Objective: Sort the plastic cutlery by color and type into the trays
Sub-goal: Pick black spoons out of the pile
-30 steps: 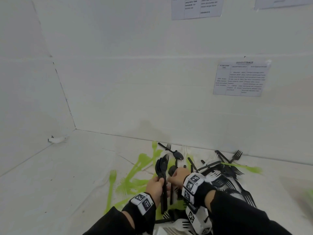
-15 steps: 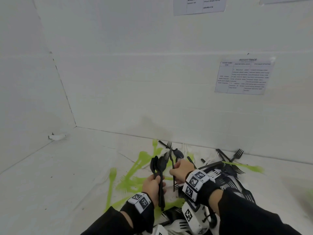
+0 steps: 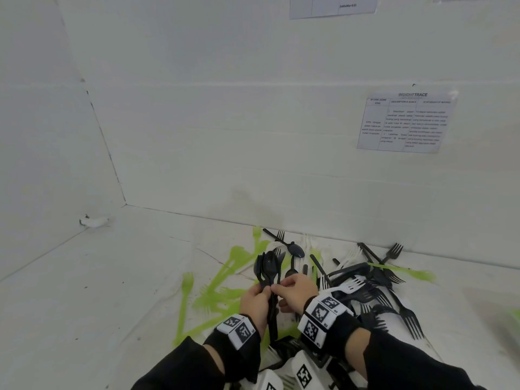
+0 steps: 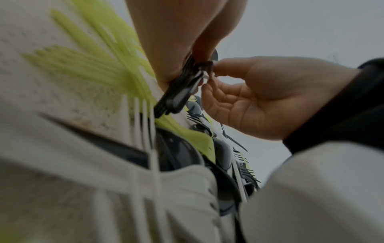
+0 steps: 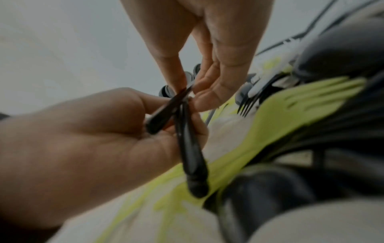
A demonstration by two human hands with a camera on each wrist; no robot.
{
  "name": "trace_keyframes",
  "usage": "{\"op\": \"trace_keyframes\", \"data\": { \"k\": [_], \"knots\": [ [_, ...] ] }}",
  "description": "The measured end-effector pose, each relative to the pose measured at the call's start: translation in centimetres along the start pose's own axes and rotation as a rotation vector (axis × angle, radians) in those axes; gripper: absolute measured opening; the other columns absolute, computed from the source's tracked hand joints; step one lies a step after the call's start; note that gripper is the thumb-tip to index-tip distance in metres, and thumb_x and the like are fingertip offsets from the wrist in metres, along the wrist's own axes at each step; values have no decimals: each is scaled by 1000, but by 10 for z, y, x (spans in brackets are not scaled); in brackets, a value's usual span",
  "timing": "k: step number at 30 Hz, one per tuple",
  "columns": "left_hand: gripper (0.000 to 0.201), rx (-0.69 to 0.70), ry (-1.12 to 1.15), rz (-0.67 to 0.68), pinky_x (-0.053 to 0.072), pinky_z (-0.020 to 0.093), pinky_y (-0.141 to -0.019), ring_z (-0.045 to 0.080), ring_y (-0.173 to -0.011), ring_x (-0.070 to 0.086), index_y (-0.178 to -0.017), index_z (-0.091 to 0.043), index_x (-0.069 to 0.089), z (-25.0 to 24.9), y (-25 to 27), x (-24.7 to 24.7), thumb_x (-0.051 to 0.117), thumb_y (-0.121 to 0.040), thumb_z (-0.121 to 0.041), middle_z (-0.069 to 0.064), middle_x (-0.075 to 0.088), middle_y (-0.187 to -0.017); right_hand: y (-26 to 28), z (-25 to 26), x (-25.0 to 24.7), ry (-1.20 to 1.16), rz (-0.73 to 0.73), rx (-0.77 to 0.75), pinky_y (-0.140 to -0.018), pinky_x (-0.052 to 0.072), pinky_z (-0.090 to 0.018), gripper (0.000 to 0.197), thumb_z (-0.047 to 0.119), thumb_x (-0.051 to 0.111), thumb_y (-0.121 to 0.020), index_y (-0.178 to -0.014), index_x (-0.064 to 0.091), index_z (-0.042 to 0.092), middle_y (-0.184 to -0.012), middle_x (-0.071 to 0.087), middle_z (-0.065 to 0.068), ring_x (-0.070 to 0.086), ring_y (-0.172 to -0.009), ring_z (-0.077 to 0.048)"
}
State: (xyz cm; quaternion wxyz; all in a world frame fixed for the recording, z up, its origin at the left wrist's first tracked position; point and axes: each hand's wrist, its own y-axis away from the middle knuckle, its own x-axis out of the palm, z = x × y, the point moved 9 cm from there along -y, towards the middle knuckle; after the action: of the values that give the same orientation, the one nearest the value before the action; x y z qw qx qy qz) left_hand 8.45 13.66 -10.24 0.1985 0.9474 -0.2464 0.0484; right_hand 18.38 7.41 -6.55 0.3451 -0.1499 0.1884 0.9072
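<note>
My left hand [image 3: 254, 301] grips a bundle of black spoons [image 3: 268, 273] upright by the handles, collecting one type. My right hand [image 3: 295, 289] pinches a handle, fingers [image 5: 209, 97] pressed together, likely aligning it above the mixed cutlery pile [image 3: 363, 288] on the bench [image 3: 98, 291].

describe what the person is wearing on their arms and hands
Both hands, left hand and right hand, are bare, with no gloves. Long black sleeves cover both forearms. Each wrist carries a white band printed with square black-and-white coded markers; a white block with similar markers hangs below the right wrist.
</note>
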Motion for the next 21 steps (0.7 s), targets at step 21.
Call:
{"op": "trace_keyframes", "data": {
  "k": [21],
  "knots": [
    [37, -199, 199, 166, 50, 33, -59, 24, -81, 59, -120, 1, 53, 12, 9, 15, 29, -102, -20, 17, 63, -104, 12, 7, 9, 150, 83, -102, -81, 56, -40, 22, 22, 75, -72, -64, 55, 28, -79, 64, -1, 68, -86, -25]
  ]
}}
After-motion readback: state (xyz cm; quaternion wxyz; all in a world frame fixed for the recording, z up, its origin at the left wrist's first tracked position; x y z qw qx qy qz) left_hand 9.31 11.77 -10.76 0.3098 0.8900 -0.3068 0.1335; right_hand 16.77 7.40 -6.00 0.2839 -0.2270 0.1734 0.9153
